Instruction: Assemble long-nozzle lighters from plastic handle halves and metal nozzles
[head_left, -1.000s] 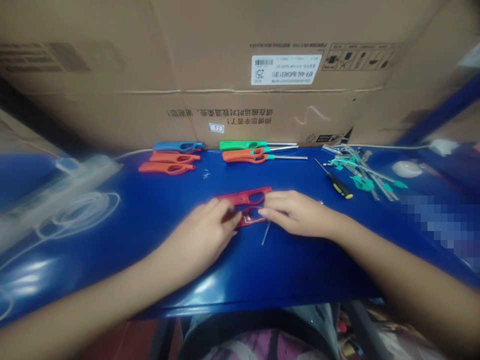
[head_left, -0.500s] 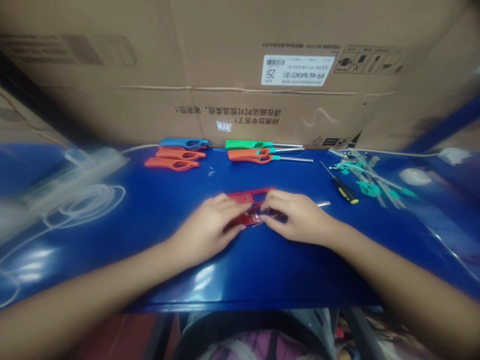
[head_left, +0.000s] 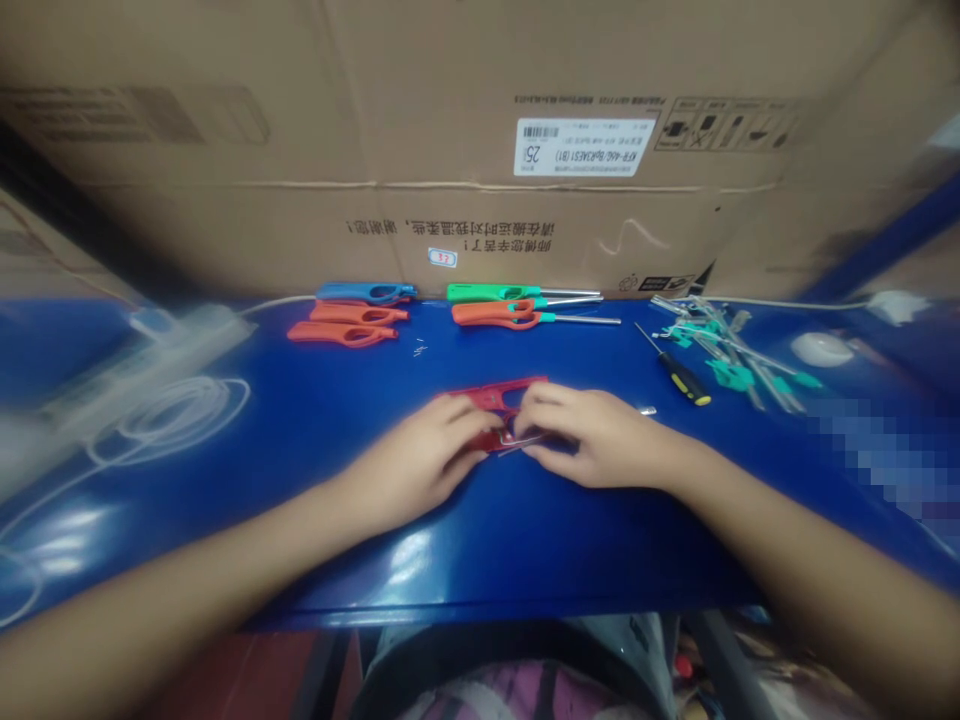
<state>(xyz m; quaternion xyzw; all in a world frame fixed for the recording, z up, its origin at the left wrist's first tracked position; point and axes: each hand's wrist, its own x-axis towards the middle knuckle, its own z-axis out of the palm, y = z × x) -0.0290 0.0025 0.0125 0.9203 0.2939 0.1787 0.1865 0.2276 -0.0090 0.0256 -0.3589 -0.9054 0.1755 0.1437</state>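
My left hand [head_left: 431,445] is closed on a red lighter casing half [head_left: 487,440], its fingers curled over the left end. My right hand [head_left: 592,435] pinches at the inner parts in the same half; what its fingertips hold is mostly covered. A thin pale wire or rod [head_left: 523,441] runs between the two hands. Beyond my right hand sticks out the tip of a metal tube [head_left: 646,410]. Just behind, a second red casing half [head_left: 495,392] lies on the table, partly hidden by my fingers.
On the blue table [head_left: 337,560], orange and blue lighter handles [head_left: 349,313] lie behind, left of lighters with metal tubes [head_left: 495,313]. A screwdriver [head_left: 682,378] and a pile of green-ended tubes [head_left: 731,355] are right. A white cable coil [head_left: 176,405] lies left; cardboard [head_left: 285,220] stands behind.
The view has shifted slightly. My right fingertips have moved a little over the inner parts, and the thin wire or rod shows more plainly. Both hands stay at the red casing.
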